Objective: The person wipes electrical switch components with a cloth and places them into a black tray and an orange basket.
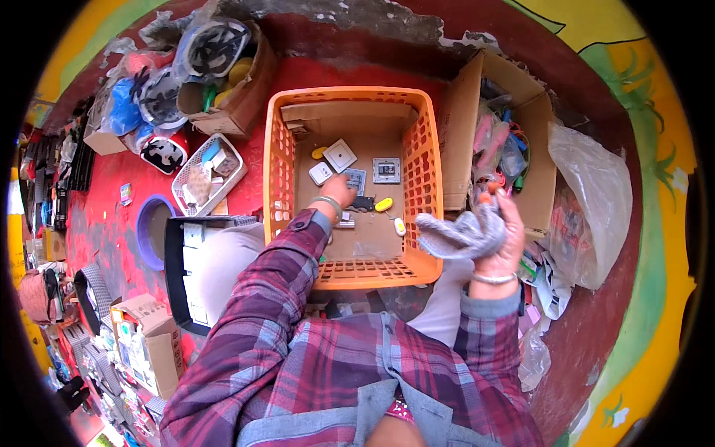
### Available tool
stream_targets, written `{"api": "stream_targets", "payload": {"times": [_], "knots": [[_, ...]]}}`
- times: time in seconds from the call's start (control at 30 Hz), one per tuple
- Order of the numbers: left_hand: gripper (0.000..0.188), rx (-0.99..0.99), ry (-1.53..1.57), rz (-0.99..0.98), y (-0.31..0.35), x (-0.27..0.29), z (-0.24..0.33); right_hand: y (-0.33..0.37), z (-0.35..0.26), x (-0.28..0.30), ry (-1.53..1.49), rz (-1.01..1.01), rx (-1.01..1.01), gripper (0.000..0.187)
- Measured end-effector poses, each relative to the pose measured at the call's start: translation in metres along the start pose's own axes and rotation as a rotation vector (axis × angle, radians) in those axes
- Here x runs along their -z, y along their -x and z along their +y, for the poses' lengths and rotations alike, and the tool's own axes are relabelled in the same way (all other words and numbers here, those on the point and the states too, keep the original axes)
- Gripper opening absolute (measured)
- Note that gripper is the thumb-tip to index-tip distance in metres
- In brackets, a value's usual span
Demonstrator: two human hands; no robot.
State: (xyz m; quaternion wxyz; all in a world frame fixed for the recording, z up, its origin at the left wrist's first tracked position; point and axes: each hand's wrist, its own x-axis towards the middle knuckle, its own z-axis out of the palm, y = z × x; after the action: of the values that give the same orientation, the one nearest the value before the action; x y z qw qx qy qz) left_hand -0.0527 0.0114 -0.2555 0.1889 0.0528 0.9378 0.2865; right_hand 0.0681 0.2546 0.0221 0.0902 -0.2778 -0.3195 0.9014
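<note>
An orange plastic basket (436, 253) with a cardboard-lined bottom stands in front of me. My left hand (337, 192) reaches down inside it, fingers closed and partly hidden, against a grey switch plate (357, 179). What it grips, if anything, cannot be made out. Around it lie a white square plate (339, 156), a smaller white switch (320, 173), a metal-framed socket plate (386, 170), a black piece (363, 203) and yellow oval pieces (383, 204). Right of the basket, my right hand (503, 242) is closed on a crumpled grey cloth (462, 233).
At the right an open cardboard box (458, 127) holds mixed items, with a clear plastic bag (596, 201) beside it. A white basket (237, 179), a purple-rimmed basin (141, 231) and a black tray of white boxes (175, 272) stand left. Another filled carton (238, 112) sits far left.
</note>
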Motion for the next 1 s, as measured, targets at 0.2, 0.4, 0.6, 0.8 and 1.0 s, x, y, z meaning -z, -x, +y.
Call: {"api": "stream_targets", "payload": {"times": [0.2,0.4,0.6,0.8,1.0], "knots": [[0.061,-0.181,-0.323,-0.290,-0.047,-0.040,0.045,0.016,-0.012,-0.005,0.294,0.024,0.006,0.027],[0.072,-0.271,-0.428,-0.260,-0.093,-0.090,0.049,0.028,-0.018,-0.008,0.316,-0.101,-0.335,0.032],[0.079,-0.322,-0.544,-0.280,-0.127,-0.114,0.060,0.016,-0.025,0.001,0.263,0.004,-0.320,0.028],[0.069,-0.364,-0.618,-0.315,-0.136,-0.125,0.058,0.014,-0.025,0.000,0.246,0.017,-0.352,0.028],[0.079,-0.339,-0.428,-0.255,-0.108,-0.102,0.063,0.016,-0.020,-0.002,0.318,0.020,-0.331,0.027]]}}
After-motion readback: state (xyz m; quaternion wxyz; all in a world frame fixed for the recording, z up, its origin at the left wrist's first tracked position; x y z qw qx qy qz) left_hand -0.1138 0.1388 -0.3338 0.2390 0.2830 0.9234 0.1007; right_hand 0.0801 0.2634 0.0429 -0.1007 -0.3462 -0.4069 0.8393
